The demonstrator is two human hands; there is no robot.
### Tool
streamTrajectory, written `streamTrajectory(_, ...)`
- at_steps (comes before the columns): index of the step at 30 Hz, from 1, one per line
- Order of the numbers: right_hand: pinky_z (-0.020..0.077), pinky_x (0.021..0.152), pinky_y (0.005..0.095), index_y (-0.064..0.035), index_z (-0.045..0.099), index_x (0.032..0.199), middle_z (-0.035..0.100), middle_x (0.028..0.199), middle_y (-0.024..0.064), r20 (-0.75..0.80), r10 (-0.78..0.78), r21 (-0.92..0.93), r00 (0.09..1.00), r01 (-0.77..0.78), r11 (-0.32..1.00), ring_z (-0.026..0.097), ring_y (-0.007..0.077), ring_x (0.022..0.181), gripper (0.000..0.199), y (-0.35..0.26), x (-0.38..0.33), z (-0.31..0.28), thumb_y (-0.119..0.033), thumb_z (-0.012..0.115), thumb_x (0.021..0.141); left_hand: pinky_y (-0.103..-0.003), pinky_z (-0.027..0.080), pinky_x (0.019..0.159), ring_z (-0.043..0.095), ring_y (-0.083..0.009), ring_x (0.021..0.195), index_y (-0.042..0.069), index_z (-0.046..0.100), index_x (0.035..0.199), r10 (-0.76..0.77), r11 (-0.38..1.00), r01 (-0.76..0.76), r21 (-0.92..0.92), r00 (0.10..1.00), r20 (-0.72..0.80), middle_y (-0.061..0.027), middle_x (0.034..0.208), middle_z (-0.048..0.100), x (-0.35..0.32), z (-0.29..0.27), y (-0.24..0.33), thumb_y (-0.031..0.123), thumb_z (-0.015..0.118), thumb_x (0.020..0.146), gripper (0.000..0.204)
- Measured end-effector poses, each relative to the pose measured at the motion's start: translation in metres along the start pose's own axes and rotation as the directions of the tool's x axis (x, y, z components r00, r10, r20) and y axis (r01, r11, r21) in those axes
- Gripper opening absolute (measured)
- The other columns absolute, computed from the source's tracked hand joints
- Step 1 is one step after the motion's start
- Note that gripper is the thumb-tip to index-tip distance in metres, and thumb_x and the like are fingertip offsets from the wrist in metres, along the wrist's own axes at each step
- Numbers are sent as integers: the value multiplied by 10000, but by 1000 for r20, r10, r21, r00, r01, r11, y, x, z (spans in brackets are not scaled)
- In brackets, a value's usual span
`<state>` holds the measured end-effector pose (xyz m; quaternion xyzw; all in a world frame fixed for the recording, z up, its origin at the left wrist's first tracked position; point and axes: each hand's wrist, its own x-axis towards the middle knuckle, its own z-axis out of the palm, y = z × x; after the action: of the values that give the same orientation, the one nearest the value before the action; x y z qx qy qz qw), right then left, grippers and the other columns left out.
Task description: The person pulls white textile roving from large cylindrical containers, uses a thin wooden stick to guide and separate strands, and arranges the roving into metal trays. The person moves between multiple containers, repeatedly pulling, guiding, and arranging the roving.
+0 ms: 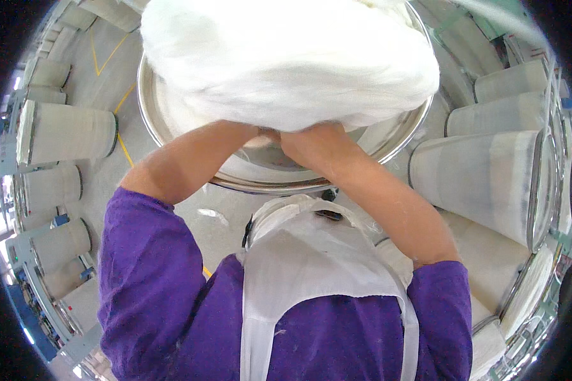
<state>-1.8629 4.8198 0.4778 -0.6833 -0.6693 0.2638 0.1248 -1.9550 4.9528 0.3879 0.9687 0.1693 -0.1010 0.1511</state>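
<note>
A large, loose bundle of white fibre sliver (286,70) bulges over a round can with a shiny metal rim (260,188). My left hand (265,134) reaches under the bundle's near edge, its fingers covered by the fibre. Close beside it, my right hand (318,143) is bent inward with its knuckles up, tucked under the same edge. Both hands hold the bundle from below at the middle. The fingertips are out of sight. Inside the can, a pale surface shows below my wrists.
Tall white cans stand in a row at the left (73,133) and at the right (473,181), close to my right arm. Yellow lines (125,149) mark the grey floor at the left. A white apron (318,254) covers my purple top.
</note>
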Motion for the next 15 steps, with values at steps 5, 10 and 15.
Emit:
streamTrajectory(5, 517, 757, 442, 3, 674, 875, 668, 961, 203, 405, -130, -218, 905, 234, 948, 646, 355, 911, 186, -3, 6, 4, -55, 536, 765, -402, 370, 1032, 470, -314, 1242, 112, 461, 1371, -32, 993, 68, 93, 937, -348, -109, 1403, 465, -5, -62, -20, 669, 513, 826, 781)
streamTrajectory(10, 529, 736, 426, -6, 628, 1029, 661, 980, 185, 319, -391, -260, 863, 477, 839, 656, 330, 893, 264, -4, 28, 23, -96, 538, 798, -393, 382, 1025, 504, -294, 1218, 123, 577, 1270, -435, 900, 433, 36, 900, 29, -119, 1290, 568, -12, -109, 2, 673, 498, 819, 716)
streamTrajectory(15, 528, 696, 419, -42, 578, 1084, 654, 890, 143, 161, -577, -270, 800, 599, 754, 658, 309, 796, 269, -18, 103, 87, -119, 513, 834, -379, 347, 1058, 445, -298, 1275, 120, 529, 1315, -340, 922, 337, -191, 940, 15, -125, 1367, 496, -30, -121, 3, 640, 522, 813, 723)
